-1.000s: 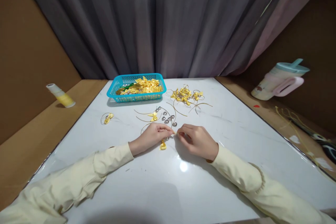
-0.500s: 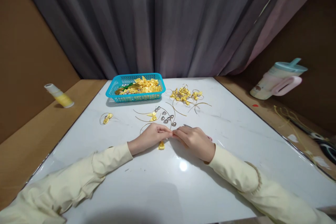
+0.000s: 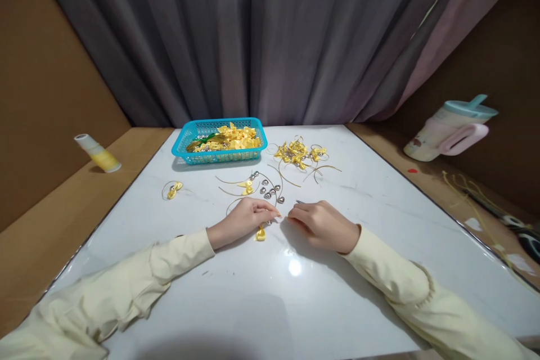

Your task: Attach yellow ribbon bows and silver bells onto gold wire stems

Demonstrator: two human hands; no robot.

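Note:
My left hand (image 3: 244, 220) is closed in a pinch on a thin cord (image 3: 228, 208) that curves out behind it. Just below its fingertips a yellow ribbon bow (image 3: 260, 234) shows, with a small silver bead (image 3: 270, 223) beside it. My right hand (image 3: 323, 226) is a short gap to the right, low over the table, its fingers pressed together; whatever is between them is too small to tell. Behind its knuckles the grey tip of a tool (image 3: 300, 202) sticks out, mostly hidden by the hand. Several silver beads (image 3: 267, 195) lie just beyond my hands.
A blue basket (image 3: 177, 151) holds yellow bows and beads. Beside it is a pile of corded bows (image 3: 293, 152). Another corded bow (image 3: 172, 190) lies left, and a loose one (image 3: 247, 187) near the beads. A cup (image 3: 434, 132), scissors (image 3: 525, 236) and a yellow-white tube (image 3: 98, 153) stand or lie outside the tabletop.
My right hand has moved right, away from my left fingertips, opening a small gap between the hands. My left hand keeps its pinch by the yellow bow.

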